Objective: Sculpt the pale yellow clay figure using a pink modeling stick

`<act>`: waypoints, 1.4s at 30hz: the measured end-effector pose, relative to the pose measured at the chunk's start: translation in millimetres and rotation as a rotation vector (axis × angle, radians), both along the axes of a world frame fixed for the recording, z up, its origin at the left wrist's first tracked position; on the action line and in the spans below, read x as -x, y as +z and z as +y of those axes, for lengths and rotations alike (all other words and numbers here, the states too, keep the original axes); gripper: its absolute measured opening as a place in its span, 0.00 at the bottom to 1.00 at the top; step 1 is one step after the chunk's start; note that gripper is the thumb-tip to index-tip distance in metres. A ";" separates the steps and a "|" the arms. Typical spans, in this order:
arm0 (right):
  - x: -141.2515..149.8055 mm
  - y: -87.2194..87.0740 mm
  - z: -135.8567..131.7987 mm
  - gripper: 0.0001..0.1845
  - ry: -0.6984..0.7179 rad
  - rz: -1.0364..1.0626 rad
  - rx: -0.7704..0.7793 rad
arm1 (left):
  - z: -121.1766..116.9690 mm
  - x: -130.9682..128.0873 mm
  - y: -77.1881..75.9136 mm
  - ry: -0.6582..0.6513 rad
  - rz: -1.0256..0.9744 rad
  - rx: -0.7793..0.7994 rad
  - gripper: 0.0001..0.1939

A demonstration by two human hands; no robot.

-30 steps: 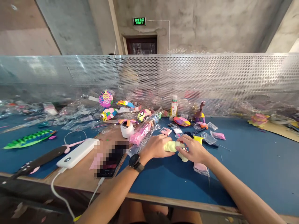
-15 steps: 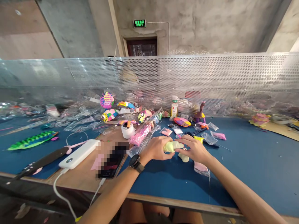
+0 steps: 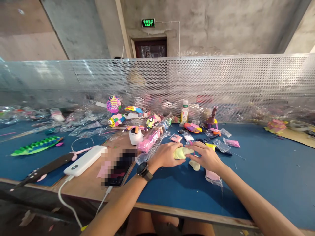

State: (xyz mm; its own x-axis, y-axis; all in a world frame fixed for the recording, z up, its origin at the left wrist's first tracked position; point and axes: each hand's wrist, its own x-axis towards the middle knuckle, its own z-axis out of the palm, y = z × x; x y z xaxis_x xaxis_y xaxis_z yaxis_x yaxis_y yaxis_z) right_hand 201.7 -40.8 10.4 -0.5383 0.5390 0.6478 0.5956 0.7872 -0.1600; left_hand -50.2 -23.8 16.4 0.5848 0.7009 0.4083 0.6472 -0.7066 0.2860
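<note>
Between my hands, above the blue table top, is a lump of pale yellow modelling clay [image 3: 179, 153]. My left hand [image 3: 165, 155], with a dark watch on the wrist, wraps round its left side. From the right, the fingers of my right hand [image 3: 206, 156] pinch the clay's narrower end. A second pale lump [image 3: 195, 165] lies on the table just below my right fingers, partly hidden by them. Close to my right wrist lies a bag of pink clay [image 3: 212, 176].
Painted-looking clay figures, a bottle [image 3: 184, 111] and plastic bags stand or lie along the perforated metal screen [image 3: 236, 82]. On the left are a white power bank [image 3: 85, 160], a phone [image 3: 120, 175] with cables, and a green leaf-shaped piece [image 3: 36, 146].
The camera view has shifted slightly. My right fingers have shifted a little at the end of the clay; both hands keep hold of it.
</note>
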 end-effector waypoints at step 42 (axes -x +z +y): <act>20.6 2.2 -7.9 0.26 -0.297 0.248 0.348 | 7.1 -13.2 -17.5 0.111 -0.076 -0.417 0.26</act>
